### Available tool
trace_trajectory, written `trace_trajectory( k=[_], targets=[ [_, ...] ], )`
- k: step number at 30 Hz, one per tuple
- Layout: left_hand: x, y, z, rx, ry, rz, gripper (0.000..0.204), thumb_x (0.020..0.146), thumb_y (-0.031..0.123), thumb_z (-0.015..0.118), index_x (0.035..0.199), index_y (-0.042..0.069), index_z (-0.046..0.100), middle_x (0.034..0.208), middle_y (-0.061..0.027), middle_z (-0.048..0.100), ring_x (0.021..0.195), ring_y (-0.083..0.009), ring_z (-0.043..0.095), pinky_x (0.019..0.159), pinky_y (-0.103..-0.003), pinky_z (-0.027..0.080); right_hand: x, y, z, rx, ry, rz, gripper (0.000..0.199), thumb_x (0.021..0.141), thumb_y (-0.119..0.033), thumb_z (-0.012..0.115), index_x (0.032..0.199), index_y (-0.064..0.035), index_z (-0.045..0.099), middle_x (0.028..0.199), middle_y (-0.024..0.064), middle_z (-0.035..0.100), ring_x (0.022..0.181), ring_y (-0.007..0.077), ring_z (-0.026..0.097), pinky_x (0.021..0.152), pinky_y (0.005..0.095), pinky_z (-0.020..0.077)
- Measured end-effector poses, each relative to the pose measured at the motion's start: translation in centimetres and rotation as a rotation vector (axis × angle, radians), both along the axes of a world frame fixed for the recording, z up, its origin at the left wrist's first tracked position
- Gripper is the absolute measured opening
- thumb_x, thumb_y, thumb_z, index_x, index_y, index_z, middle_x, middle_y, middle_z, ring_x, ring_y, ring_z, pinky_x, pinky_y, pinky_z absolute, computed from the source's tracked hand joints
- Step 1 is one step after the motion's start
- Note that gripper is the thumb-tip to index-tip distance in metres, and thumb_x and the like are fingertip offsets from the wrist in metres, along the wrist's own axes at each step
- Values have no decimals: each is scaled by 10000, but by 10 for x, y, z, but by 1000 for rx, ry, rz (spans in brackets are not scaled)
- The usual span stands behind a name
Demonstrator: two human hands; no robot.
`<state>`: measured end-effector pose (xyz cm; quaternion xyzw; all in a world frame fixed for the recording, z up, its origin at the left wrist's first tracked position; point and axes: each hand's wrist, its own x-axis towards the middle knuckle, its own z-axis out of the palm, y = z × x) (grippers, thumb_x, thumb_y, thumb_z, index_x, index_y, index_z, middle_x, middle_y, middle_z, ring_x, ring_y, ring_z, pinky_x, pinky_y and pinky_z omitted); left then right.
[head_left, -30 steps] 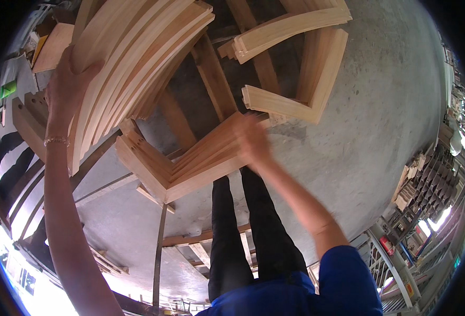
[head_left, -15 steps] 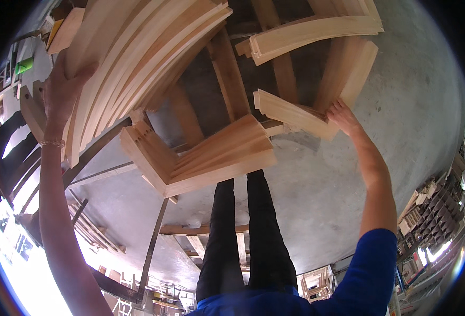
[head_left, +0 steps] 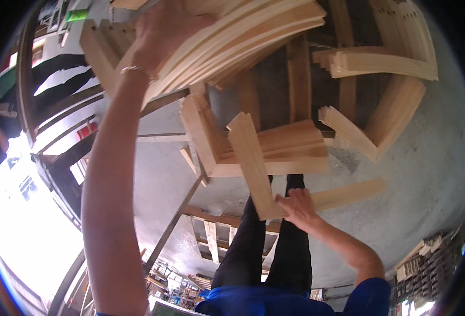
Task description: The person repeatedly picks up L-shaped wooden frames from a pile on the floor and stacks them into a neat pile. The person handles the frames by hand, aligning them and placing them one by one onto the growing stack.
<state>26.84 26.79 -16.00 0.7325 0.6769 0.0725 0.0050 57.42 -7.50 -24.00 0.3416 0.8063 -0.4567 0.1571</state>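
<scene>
Holding: your right hand [head_left: 295,206] grips the corner of an L-shaped wooden piece [head_left: 259,174], low in the view, just above your black trousers [head_left: 266,247].
Right fingers: closed on the corner where the two arms of the L-shaped wooden piece meet; one arm runs up and left, the other runs right over the concrete floor [head_left: 427,174].
Left arm: it reaches up the left side of the view, a bracelet [head_left: 136,71] at the wrist.
Left hand: your left hand [head_left: 164,26] lies flat against a bundle of long curved wooden slats [head_left: 232,42] at the top of the view.
Left fingers: spread on the slats; whether they wrap round the edge you cannot tell.
Beyond the right hand: a stack of L-shaped wooden frames [head_left: 264,150] sits just above the piece you hold, touching its upper arm.
Further right: two more L-shaped stacks [head_left: 380,89], near each other, stand on the floor.
Far left: metal bars and a bright opening [head_left: 27,221] lie at the rim, well apart from your hands.
</scene>
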Motion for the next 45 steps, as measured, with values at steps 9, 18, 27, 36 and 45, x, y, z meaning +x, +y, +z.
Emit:
trace_trajectory(
  k=[9,18,27,36,45],
  targets=[
    [41,-4,22,-178,-198,59,577,616,339,760,1057,12,581,992,-212,635,956,-328,610,831,-409,462,-169,-17,-50,174,-65,-210,701,612,-277,796,1232,-164,488,1102,134,556,1078,299,519,931,498,353],
    [-15,-4,-13,-165,38,35,752,708,561,620,1278,91,477,1097,-148,632,992,-279,622,896,-396,438,1,41,-84,288,-38,-748,689,648,-57,680,1291,-60,430,1284,177,444,1214,362,408,973,520,342],
    [-38,-2,-25,-186,62,4,660,753,474,656,1263,89,492,1022,-134,652,858,-226,664,819,-323,489,268,142,-163,433,-917,155,647,887,-98,427,1459,-170,132,1527,82,135,1404,233,147,1149,446,110],
    [6,-12,-3,-114,-308,91,570,658,278,754,1118,9,552,973,-192,646,922,-286,625,816,-364,468,350,172,-155,657,-501,380,382,746,-133,628,1122,-93,582,1274,139,485,1273,300,371,1107,432,239],
    [26,-7,18,-226,-94,174,668,628,347,753,1172,24,538,1006,-190,644,963,-302,617,842,-373,462,260,113,-31,297,-345,82,657,503,-65,806,1109,-102,558,1089,170,497,1099,358,452,954,493,382]
  ],
)
